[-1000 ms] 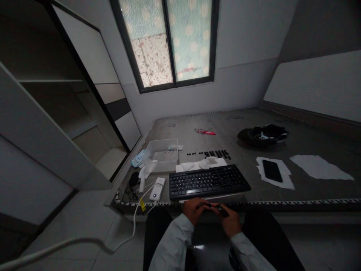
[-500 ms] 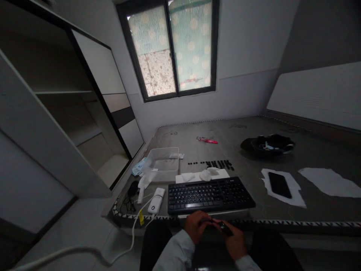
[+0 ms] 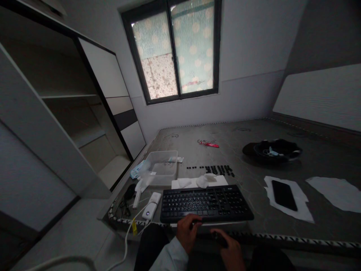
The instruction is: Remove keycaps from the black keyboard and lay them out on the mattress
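A black keyboard [image 3: 207, 203] lies along the front edge of a grey table [image 3: 254, 177]. My left hand [image 3: 186, 231] reaches up to the keyboard's front edge, bent fingertips touching it near the space bar; whether they pinch anything is too dark to tell. My right hand [image 3: 231, 250] stays lower, just below the table edge, closed around a small dark object [image 3: 218, 238]. Behind the keyboard, loose black keycaps [image 3: 214, 170] are lined up in rows. A white sheet [image 3: 199, 182] with crumpled wipes lies between them and the keyboard.
A clear plastic box [image 3: 163, 165], a white power bank [image 3: 150, 206] with a cable and a small black item [image 3: 128, 192] sit left of the keyboard. A phone [image 3: 284, 194] on white paper, another sheet [image 3: 337, 188], a black cap [image 3: 275, 148] and a red packet [image 3: 208, 143] lie farther off. An open wardrobe [image 3: 56, 113] stands left.
My hands, together on the small dark object before, have parted. The left one rose to the keyboard's front edge; the right one kept the object. The view tilted upward.
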### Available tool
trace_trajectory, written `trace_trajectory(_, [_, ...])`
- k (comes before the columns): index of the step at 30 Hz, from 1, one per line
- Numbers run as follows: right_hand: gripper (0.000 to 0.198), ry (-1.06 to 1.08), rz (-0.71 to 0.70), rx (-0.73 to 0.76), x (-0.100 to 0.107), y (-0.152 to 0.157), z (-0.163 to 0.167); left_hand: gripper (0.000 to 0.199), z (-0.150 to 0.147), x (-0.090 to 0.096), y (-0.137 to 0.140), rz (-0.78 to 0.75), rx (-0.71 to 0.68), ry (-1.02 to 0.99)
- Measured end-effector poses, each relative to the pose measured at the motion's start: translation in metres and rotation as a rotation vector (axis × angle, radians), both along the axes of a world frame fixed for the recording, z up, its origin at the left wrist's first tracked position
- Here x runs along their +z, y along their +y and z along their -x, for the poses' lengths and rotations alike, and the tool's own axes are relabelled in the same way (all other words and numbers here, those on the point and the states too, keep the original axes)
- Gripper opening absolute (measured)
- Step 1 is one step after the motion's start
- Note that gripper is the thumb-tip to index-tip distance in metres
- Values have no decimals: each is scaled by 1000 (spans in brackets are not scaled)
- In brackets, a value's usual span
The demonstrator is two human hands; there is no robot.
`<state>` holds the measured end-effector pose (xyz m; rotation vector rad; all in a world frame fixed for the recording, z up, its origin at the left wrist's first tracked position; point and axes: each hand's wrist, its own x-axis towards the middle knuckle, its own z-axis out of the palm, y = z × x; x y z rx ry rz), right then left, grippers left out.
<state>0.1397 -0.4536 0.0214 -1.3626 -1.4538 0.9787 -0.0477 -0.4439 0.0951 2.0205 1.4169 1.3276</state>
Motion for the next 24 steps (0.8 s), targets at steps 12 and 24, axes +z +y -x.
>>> trace_trajectory(12, [48, -45, 99, 113, 2, 9, 13, 16, 11, 115, 123, 44, 334, -152])
trace_trajectory(24, [39, -39, 201, 278, -15, 17, 40, 27, -2, 73, 334, 597, 359, -124])
